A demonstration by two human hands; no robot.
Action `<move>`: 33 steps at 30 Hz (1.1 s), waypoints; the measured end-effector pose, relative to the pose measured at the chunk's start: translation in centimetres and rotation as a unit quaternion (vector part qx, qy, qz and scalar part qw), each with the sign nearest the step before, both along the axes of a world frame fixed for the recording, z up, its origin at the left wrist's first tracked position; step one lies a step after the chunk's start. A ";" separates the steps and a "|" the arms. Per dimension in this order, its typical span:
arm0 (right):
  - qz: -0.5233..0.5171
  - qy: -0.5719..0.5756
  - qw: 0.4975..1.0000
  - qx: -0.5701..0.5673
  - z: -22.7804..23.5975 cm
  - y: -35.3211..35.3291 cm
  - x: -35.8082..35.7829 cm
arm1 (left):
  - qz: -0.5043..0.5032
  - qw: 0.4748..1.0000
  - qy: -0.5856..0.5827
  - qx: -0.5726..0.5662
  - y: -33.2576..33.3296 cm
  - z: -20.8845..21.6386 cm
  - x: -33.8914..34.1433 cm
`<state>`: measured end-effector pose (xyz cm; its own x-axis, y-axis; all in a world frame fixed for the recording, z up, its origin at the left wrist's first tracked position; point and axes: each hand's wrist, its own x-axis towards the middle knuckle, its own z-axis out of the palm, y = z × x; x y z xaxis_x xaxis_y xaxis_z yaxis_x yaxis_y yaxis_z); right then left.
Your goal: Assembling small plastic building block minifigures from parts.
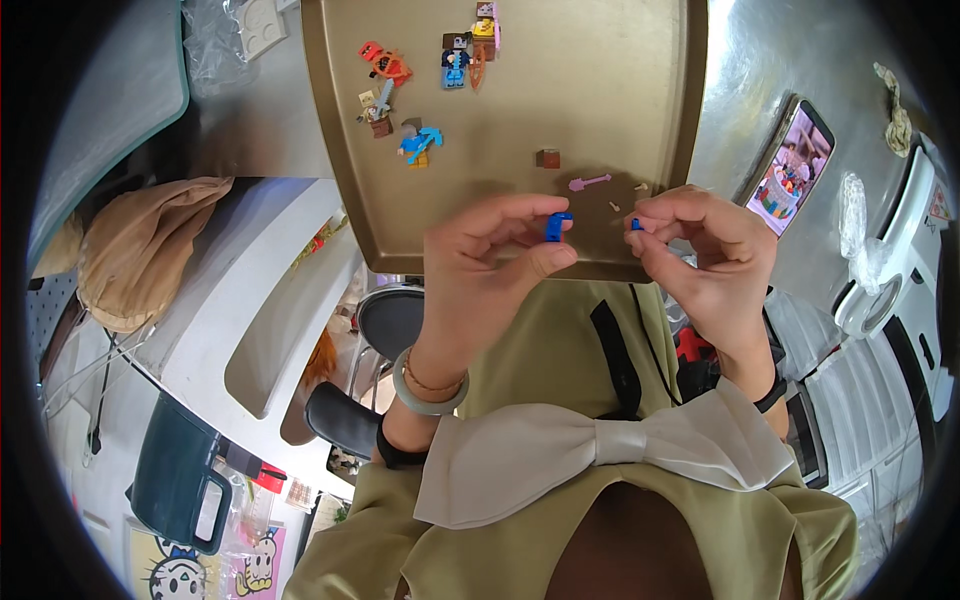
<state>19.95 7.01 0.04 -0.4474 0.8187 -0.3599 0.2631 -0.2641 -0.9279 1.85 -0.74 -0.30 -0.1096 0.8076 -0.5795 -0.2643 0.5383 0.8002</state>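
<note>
Over the near edge of a gold metal tray (610, 90), my left hand (478, 265) pinches a blue toy figure leg piece (554, 228) between thumb and fingers. A smaller blue toy piece (636, 225) is in the fingertips of my right hand (715, 262); its exact kind cannot be made out. The two pieces are apart. Just beyond my hands, a brown toy block (548, 158), a pink toy guitar-shaped piece (590, 183) and a tiny cream piece (615, 206) lie on the tray.
Several toy figures sit at the tray's far left, among them a red one (383, 62), one with a grey sword (376, 108) and one with a blue pickaxe (417, 143). A phone (793, 165) lies right of the tray. Clear plastic wrapping (215, 50) rests at the left.
</note>
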 end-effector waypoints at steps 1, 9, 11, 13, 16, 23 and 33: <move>0.000 0.029 0.999 -0.012 0.0 0.1 0.0 | -0.004 1.000 0.000 0.000 0.1 0.1 0.2; 0.025 0.090 0.994 -0.051 0.3 0.6 -0.5 | 0.000 0.999 -0.032 0.011 0.5 0.0 1.1; 0.012 0.100 0.993 -0.068 0.4 0.5 -0.8 | -0.001 0.999 -0.036 0.012 0.4 -0.2 1.2; -0.006 0.099 0.992 -0.077 0.6 0.4 -1.1 | 0.005 0.999 -0.032 0.017 0.3 -0.3 1.3; -0.007 0.099 0.992 -0.083 0.6 0.4 -0.9 | 0.001 1.000 -0.024 0.010 0.3 -0.3 1.2; 0.022 0.075 0.997 -0.012 0.4 0.9 -0.8 | 0.002 1.000 -0.007 0.015 0.6 0.1 1.4; 0.043 0.070 0.997 -0.011 0.6 1.1 -1.2 | 0.034 0.999 -0.022 0.025 0.7 0.0 1.6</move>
